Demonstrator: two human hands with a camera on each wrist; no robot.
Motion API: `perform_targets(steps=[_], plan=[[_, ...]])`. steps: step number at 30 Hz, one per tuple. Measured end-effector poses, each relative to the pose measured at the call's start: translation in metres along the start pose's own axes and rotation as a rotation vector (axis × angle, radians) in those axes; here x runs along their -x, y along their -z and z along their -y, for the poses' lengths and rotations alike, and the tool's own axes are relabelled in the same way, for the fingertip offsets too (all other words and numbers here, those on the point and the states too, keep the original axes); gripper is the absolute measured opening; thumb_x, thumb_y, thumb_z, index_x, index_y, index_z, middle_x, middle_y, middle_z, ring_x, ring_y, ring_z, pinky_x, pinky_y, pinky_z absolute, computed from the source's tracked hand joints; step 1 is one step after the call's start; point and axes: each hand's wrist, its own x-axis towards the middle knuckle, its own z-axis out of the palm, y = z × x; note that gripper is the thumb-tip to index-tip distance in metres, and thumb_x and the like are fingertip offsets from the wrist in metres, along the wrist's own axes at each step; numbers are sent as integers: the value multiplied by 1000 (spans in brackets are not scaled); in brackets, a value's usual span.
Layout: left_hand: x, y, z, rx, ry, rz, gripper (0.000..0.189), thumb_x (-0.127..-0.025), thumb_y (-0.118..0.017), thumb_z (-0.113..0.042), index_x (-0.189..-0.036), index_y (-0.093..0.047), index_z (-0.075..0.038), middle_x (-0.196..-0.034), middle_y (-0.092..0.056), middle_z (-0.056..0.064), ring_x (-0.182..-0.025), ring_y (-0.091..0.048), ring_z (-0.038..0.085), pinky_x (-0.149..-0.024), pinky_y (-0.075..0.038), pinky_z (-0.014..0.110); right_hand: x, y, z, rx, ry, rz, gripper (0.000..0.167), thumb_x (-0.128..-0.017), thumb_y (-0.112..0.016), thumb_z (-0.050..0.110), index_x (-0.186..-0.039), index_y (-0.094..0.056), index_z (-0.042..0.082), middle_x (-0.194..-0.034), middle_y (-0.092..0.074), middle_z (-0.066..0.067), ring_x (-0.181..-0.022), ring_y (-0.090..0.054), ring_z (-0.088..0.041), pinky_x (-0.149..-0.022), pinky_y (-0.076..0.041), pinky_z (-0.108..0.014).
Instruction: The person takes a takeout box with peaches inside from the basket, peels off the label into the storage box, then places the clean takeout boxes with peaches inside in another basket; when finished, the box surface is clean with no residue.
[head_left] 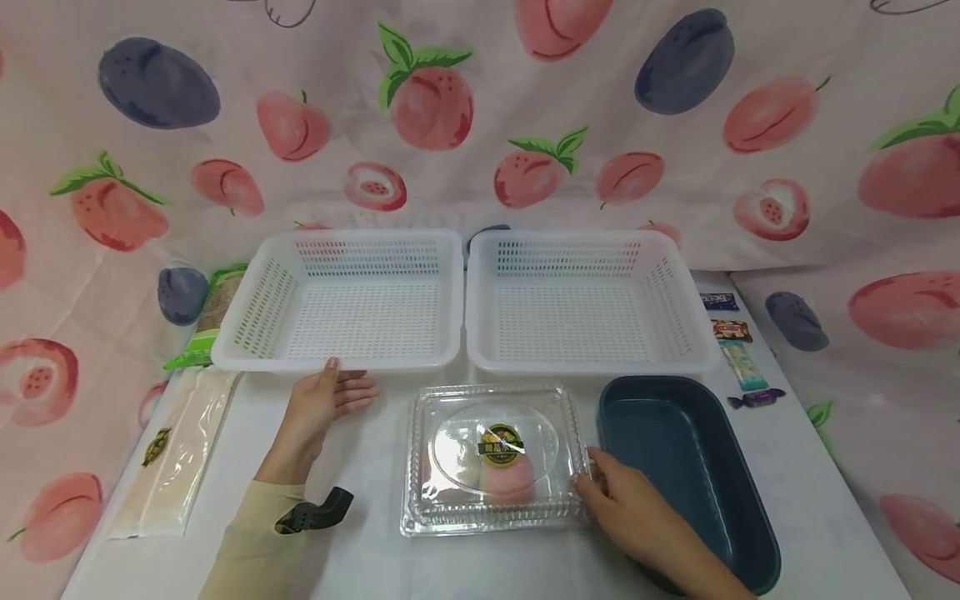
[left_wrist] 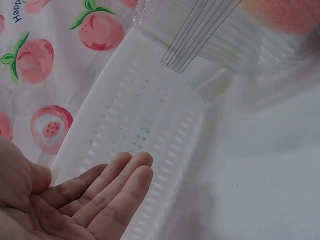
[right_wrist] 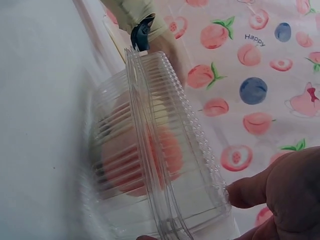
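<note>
Clear plastic box (head_left: 487, 518) sits front and centre over the white table (head_left: 367, 533), between the left hand (head_left: 322, 404) and the dark blue-green tray (head_left: 690, 467); can't tell whether its base is fully down on the cloth. Roughly rectangular, rounded corners, see-through all over, strong glare on top. Lid is on, with a raised oval panel in the middle; rim is beaded, like a row of small bumps, and the right wrist view shows ribbed walls plus several thin layered edges where lid and base meet. Round label (head_left: 501, 445) on the lid, black and gold with a band across it; lettering too small to read. Inside: a pinkish-red rounded item (head_left: 507, 478) toward the front, peach-like in colour, and something paler next to it, blurred by the plastic. Right hand (head_left: 630, 504) has thumb and fingers pinched on the box's right edge, just beside the tray. Left hand grips nothing: fingers straight and close together, thumb raised away from them, right by the front rim of the left white basket (head_left: 367, 308); can't tell if the thumb touches it. Right white basket (head_left: 577, 308) stands beside the left one, both behind the box, perforated walls and floor. Small wrapped snacks (head_left: 742, 367) lie at far right.
</note>
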Motion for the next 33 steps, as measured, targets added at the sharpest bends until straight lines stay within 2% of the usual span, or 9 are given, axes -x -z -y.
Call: perform_targets(steps=[6, 9, 17, 20, 23, 25, 27, 30, 33], plan=[[2, 0, -2, 13, 6, 6, 73, -115, -25, -43, -139, -50, 21, -129, -68, 33, -95, -77, 8, -90, -63, 24, 0, 11, 2, -22, 2, 6, 58, -102, -67, 29, -145, -54, -8, -128, -72, -14, -104, -70, -19, -81, -64, -41], [6, 1, -2, 20, 14, -10, 70, -116, -25, -40, -139, -50, 21, -125, -71, 30, -92, -77, 6, -89, -63, 23, -1, 17, 3, -28, 26, -14, 53, -103, -65, 28, -143, -57, -6, -129, -71, -13, -105, -70, -18, -82, -64, -38], [28, 4, -5, 35, 36, -79, 64, -116, -32, -40, -140, -51, 16, -115, -77, 10, -92, -75, 2, -90, -63, 22, -6, 35, 6, 0, 58, -117, 46, -105, -63, 25, -141, -59, -2, -127, -73, -11, -108, -69, -22, -88, -63, -43], [40, 5, -6, 12, 40, -113, 63, -115, -33, -42, -144, -50, 12, -124, -74, 10, -100, -72, 0, -90, -61, 18, -9, 42, 8, 1, 84, -169, 44, -105, -64, 24, -141, -59, 0, -125, -73, -10, -108, -70, -23, -90, -63, -45], [54, 4, -5, -3, 48, -117, 65, -115, -31, -44, -149, -46, 8, -146, -61, 19, -124, -65, 10, -92, -57, 12, -11, 51, 13, 0, 123, -215, 43, -104, -66, 24, -140, -60, 1, -124, -74, -11, -107, -70, -25, -90, -63, -46], [63, 1, -3, -15, 48, -93, 67, -115, -31, -46, -154, -40, 7, -158, -47, 23, -141, -54, 22, -93, -53, 7, -12, 57, 19, -11, 141, -233, 43, -104, -66, 24, -139, -60, 1, -125, -73, -12, -105, -71, -26, -87, -64, -45], [72, -4, 1, 15, 36, -65, 66, -115, -34, -43, -157, -33, 9, -163, -38, 25, -151, -41, 34, -97, -52, 8, -15, 63, 25, -21, 155, -243, 45, -103, -67, 26, -140, -60, 1, -125, -73, -13, -104, -72, -27, -85, -65, -43], [84, -13, 7, 33, 14, -20, 68, -115, -39, -39, -159, -24, 10, -167, -29, 26, -155, -30, 42, -111, -50, 23, -20, 68, 35, -30, 174, -249, 47, -103, -68, 28, -141, -60, 2, -126, -72, -14, -102, -73, -26, -82, -65, -40], [94, -24, 12, 34, 8, 9, 72, -114, -44, -38, -161, -18, 10, -168, -24, 27, -156, -27, 45, -119, -40, 39, -26, 70, 45, -37, 202, -250, 48, -102, -69, 27, -141, -59, 2, -126, -72, -15, -102, -73, -26, -83, -65, -40]])
